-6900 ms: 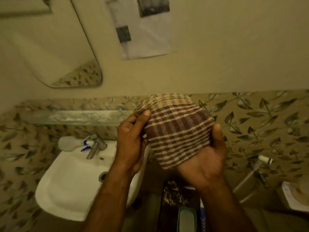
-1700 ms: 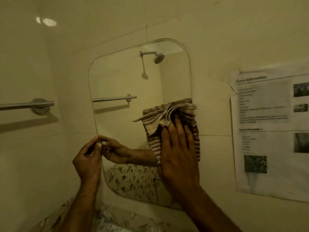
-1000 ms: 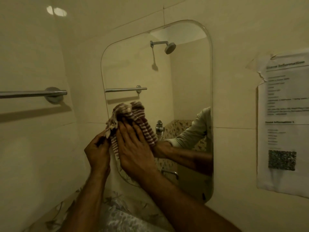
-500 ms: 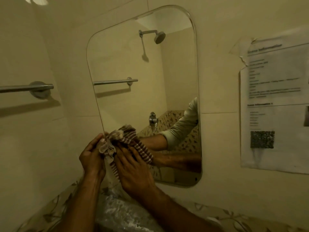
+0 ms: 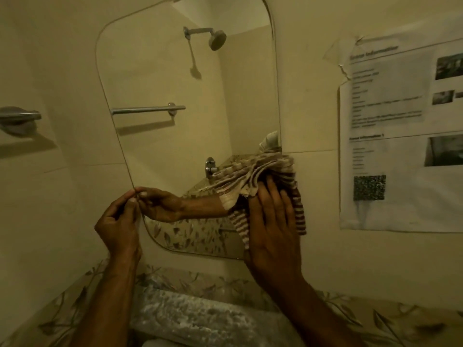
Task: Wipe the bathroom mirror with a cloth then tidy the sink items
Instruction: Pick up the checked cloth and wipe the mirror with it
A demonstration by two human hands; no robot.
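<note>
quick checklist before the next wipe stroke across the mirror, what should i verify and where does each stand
1. Cloth under the right hand, pressed flat to the glass: ok.
2. Left hand steadying the mirror, fingers pinching its left edge: ok.
3. Cloth fully on the glass: not ok, it spills past the right edge onto the wall.
4. Taped paper sheet clear of the cloth: ok, a gap shows.
5. Upper glass wiped clean: cannot tell in this light.
6. Sink items tidied: cannot tell, the sink is out of view.
</note>
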